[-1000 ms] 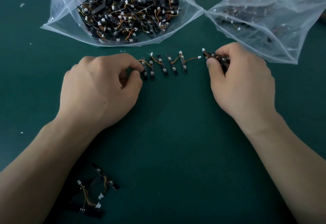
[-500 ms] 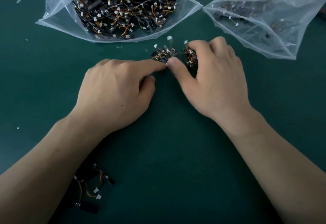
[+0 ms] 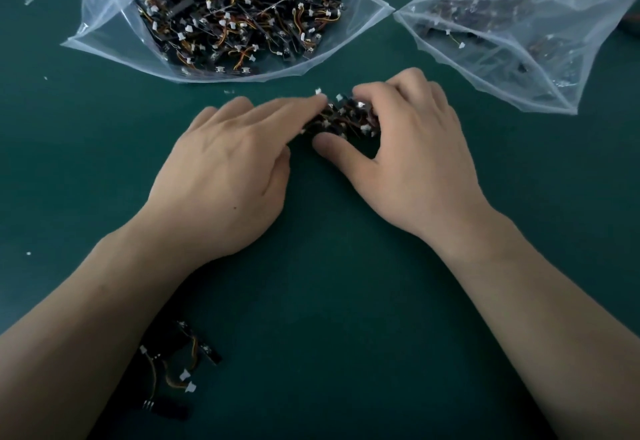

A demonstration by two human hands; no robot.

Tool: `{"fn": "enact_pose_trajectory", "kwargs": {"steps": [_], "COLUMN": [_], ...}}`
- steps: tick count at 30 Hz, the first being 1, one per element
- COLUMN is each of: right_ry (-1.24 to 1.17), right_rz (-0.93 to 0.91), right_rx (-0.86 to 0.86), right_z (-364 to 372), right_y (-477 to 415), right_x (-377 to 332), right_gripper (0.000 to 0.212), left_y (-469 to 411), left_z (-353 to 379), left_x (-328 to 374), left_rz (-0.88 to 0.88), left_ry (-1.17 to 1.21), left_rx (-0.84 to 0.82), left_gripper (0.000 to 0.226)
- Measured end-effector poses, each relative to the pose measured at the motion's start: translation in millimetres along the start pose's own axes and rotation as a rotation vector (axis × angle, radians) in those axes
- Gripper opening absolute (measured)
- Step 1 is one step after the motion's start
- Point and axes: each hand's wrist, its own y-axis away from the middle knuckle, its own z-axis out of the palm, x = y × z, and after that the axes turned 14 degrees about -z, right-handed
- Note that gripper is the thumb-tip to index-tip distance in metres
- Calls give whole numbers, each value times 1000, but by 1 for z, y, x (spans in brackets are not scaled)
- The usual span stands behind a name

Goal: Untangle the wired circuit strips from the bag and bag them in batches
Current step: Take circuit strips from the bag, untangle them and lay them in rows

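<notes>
Upper centre: your right hand (image 3: 408, 149) curls round the bunched strips (image 3: 341, 119); your left hand (image 3: 228, 176) presses them with straight fingers. Squeeze unevenly and wires may tangle, or a strip slip free before the upper-right bag (image 3: 519, 69).

Your dark green table (image 3: 329, 318) holds a full clear bag (image 3: 114, 24), a second bag (image 3: 588, 41), bunched strips (image 3: 343, 117) and loose strips (image 3: 173, 367).

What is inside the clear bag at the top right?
The right bag shows dark circuit strips and a white connector through its plastic; creases and glare hide the rest.
</notes>
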Motion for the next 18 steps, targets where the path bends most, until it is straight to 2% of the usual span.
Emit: {"fn": "enact_pose_trajectory", "kwargs": {"steps": [8, 14, 18], "right_ry": [-68, -148, -170], "right_rz": [-98, -109, -37], "right_rx": [-22, -15, 75], "right_z": [-3, -7, -12], "right_y": [3, 6, 9], "right_x": [-3, -3, 0], "right_gripper": [54, 56, 71], "left_y": [3, 3, 4], "left_z": [-3, -5, -6], "left_x": [-4, -6, -7], "left_rz": [116, 143, 112], "left_ry": [81, 93, 133], "left_rx": [-32, -58, -64], "left_gripper": [61, 59, 58]}}
